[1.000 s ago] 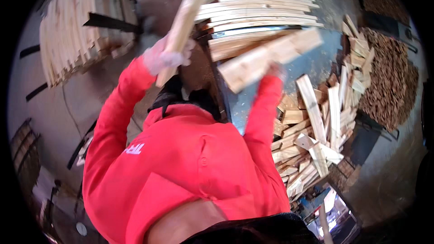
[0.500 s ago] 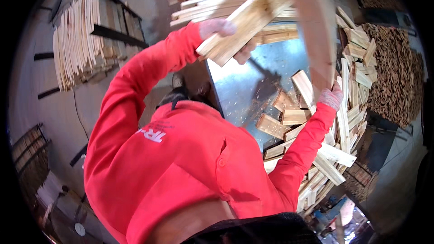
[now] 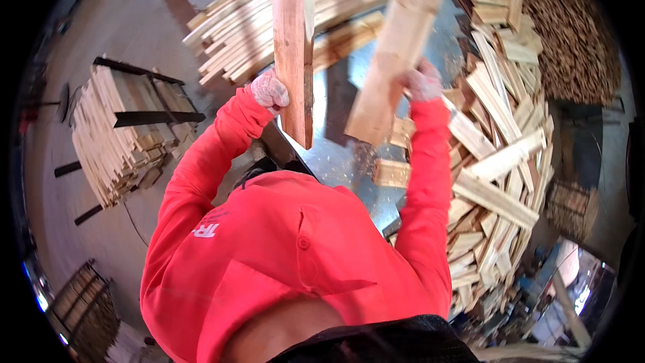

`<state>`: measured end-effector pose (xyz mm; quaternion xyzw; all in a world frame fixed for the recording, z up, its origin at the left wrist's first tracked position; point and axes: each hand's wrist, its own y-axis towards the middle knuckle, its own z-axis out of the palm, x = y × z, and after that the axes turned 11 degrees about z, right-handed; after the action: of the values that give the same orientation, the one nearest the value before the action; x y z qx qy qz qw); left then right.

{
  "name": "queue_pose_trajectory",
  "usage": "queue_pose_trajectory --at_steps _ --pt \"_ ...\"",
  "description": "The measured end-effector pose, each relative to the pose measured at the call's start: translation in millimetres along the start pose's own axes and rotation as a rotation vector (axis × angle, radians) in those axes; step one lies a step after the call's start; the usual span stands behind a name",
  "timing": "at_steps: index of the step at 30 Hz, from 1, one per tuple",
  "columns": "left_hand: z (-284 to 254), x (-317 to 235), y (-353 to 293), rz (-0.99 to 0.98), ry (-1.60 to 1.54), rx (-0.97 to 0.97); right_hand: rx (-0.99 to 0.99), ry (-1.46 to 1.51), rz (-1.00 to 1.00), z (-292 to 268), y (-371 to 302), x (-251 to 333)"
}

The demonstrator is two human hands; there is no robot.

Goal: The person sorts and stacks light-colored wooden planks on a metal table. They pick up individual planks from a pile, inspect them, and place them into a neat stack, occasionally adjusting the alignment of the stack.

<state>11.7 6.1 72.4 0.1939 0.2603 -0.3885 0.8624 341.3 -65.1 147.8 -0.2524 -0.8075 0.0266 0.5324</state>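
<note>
- Head view: a reddish plank (image 3: pixel 293 47) is clenched in the left hand (image 3: pixel 270 89), and a paler board (image 3: pixel 396 54) is grasped by the right hand (image 3: pixel 423 83), both raised over the metal table (image 3: pixel 336 154).
- Neat stacks (image 3: pixel 269 20) are already laid; a loose offcut heap (image 3: pixel 497 181) is judged still unsorted.

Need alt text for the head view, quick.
A person in a red top holds two boards upright over a metal table: left hand on a reddish board, right hand on a paler board. Scrap wood is piled at right.
</note>
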Motion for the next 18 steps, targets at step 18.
queue_pose_trajectory --at_steps 18 --pt "3.1 -30.9 22.8 0.171 0.833 -0.697 0.169 0.43 -0.227 165.8 -28.8 48.0"
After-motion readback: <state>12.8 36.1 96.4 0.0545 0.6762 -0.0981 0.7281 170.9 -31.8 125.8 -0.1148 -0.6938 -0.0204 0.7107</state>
